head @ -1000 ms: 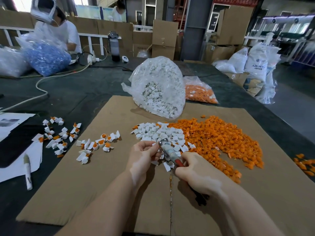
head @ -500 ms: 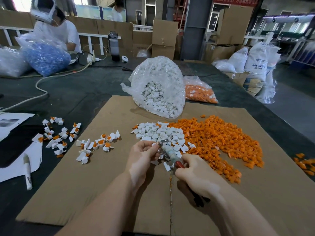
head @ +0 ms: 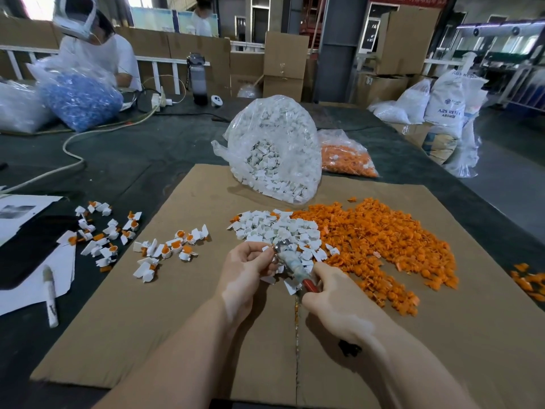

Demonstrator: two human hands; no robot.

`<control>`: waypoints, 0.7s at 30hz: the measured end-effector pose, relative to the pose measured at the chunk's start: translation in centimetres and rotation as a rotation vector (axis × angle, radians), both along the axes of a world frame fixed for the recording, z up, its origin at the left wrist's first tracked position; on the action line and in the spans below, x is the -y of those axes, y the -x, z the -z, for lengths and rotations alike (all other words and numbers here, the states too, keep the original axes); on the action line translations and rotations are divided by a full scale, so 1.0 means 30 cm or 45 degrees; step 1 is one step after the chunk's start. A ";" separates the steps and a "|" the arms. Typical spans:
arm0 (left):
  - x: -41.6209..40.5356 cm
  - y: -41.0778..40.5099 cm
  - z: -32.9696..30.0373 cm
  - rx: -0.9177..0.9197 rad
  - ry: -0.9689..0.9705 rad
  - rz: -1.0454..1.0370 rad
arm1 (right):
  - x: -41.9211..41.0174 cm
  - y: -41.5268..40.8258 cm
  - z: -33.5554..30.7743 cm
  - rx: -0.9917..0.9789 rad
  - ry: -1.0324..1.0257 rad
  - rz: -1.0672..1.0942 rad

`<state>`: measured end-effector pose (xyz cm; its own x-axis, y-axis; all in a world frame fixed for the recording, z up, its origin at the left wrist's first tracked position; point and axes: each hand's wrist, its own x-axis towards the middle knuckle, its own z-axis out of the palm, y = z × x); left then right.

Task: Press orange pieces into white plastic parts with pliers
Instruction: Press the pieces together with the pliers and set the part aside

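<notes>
A: Far left, what lies on the dark table (head: 141,160)?
B: A white marker (head: 50,296) on loose papers (head: 32,287). Just right of it, scattered assembled pieces (head: 165,249), white with orange set in, some on the table, some on the cardboard sheet (head: 165,326).

A: Centre?
B: Left hand (head: 247,268), fingers curled, pinching a small white part (head: 265,248) at the pliers' (head: 292,262) metal nose. Whether an orange piece sits in it, cannot tell; fingers hide it.

A: And the tool?
B: Right hand (head: 336,302) is wrapped round the pliers' red handles; nose points up-left toward the left fingertips. Both hands sit over the near edge of the white parts pile (head: 274,228).

A: Further right?
B: Orange pieces pile (head: 380,243), touching the white one, spread wide on the cardboard. Behind, a clear bag of white parts (head: 274,152), and a smaller bag of orange pieces (head: 345,154) beside it.
</notes>
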<state>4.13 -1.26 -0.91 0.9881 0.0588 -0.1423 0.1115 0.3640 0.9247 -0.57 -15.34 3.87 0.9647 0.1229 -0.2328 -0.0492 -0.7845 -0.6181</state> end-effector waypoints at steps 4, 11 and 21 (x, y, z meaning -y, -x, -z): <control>-0.001 -0.002 0.000 0.008 0.033 -0.007 | 0.009 0.003 -0.006 -0.032 -0.090 0.030; -0.005 -0.005 0.004 -0.025 0.093 0.000 | -0.002 -0.003 -0.022 -0.110 -0.058 -0.009; -0.004 -0.009 0.013 -0.019 0.077 -0.049 | -0.003 -0.001 0.044 0.123 -0.090 0.052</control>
<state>4.40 -1.15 -1.30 0.9831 0.0874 -0.1611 0.1097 0.4236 0.8992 -0.55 -15.25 2.56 0.9868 0.0955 -0.1308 -0.0181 -0.7375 -0.6752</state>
